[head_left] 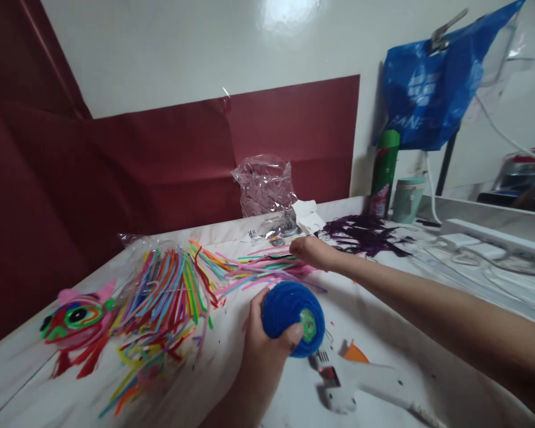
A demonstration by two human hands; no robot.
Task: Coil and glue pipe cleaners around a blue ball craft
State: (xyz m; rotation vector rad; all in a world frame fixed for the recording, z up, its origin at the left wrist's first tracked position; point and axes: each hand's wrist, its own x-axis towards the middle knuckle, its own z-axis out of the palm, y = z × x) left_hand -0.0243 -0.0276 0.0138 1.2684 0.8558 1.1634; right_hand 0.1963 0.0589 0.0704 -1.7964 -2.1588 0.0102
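Note:
In the lower middle, my left hand [267, 342] is wrapped round a blue ball [280, 315] that looks wound with fuzzy strands. Its thumb presses beside a green patch [309, 324] on the ball's side. My right hand [314, 252] reaches across to the loose pipe cleaners [249, 267] behind the ball. Its fingers look curled over the pile, and whatever lies between them is hidden. Just below the ball, a white glue gun [365, 377] with an orange part [355, 353] rests on the table.
A colourful pipe-cleaner figure [78, 324] stands at left, beside bundled pipe cleaners [160, 291] and scraps [151, 356]. Purple strands [365, 233], a green can [386, 172] and a cup [409, 200] stand behind. A power strip [502, 246] with cables lies at right.

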